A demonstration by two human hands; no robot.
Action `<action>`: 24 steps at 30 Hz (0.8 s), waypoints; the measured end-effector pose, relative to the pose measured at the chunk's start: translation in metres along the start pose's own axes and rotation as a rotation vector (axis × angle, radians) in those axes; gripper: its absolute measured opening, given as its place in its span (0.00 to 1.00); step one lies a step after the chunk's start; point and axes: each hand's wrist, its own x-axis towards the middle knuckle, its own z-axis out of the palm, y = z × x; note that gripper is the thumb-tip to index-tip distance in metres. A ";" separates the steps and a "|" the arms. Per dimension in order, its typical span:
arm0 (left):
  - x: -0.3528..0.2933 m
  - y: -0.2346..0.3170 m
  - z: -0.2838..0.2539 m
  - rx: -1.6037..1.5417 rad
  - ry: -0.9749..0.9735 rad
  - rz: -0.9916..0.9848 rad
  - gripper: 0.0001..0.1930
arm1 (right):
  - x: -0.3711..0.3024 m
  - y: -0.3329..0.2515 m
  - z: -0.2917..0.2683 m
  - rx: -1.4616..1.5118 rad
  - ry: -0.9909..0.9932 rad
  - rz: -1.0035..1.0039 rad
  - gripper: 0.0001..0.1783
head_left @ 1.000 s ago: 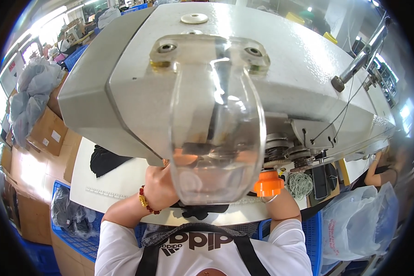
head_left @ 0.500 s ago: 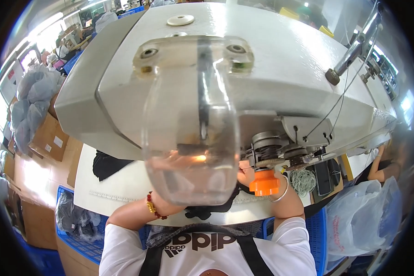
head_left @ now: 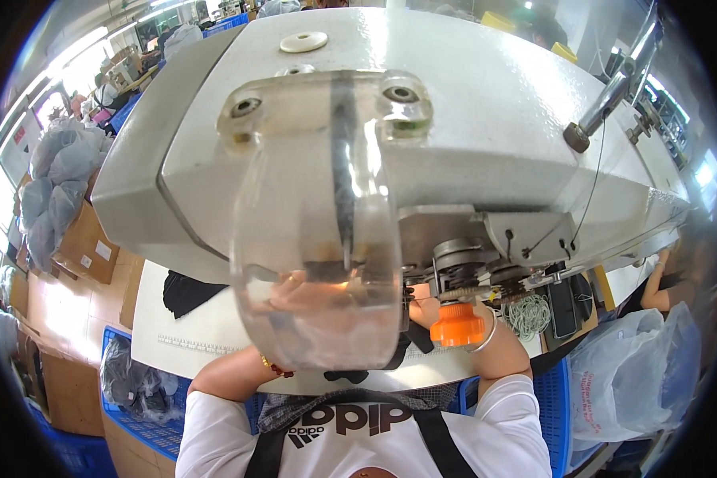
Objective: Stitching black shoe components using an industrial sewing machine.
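A white sewing machine head [head_left: 470, 95] fills the upper middle of the view, with a clear plastic guard [head_left: 315, 191] on its front. My left hand [head_left: 299, 299] shows blurred through that guard, near the lit needle area. Partly hidden behind the thread tension parts [head_left: 458, 259] and an orange knob [head_left: 457, 324], my right hand [head_left: 424, 309] is close to the needle area too. Black cloth [head_left: 346, 376] lies on the table below both hands; the guard hides most of it. What the fingers of either hand grip cannot be made out.
Another black cloth piece [head_left: 190, 293] lies on the white table [head_left: 155, 319] at left, near a ruler strip [head_left: 191, 344]. Coiled cord [head_left: 527, 317] and a dark phone [head_left: 563, 317] sit at right. Blue baskets [head_left: 147, 430], a plastic bag [head_left: 621, 374] and cartons [head_left: 88, 243] stand around.
My left hand has moved up and forward under the guard, and its bracelet is now partly covered. The view has shifted slightly. My right hand stays near the orange knob.
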 end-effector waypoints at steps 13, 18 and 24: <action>-0.006 -0.018 -0.005 -0.120 -0.093 -0.072 0.09 | -0.008 -0.017 0.035 0.145 0.366 -0.268 0.16; 0.004 -0.020 -0.010 -0.230 -0.064 -0.074 0.10 | -0.012 -0.019 0.032 -0.117 0.406 -0.353 0.17; -0.015 -0.015 -0.002 -0.034 -0.028 -0.298 0.09 | -0.005 -0.027 0.024 -0.077 0.485 -0.367 0.05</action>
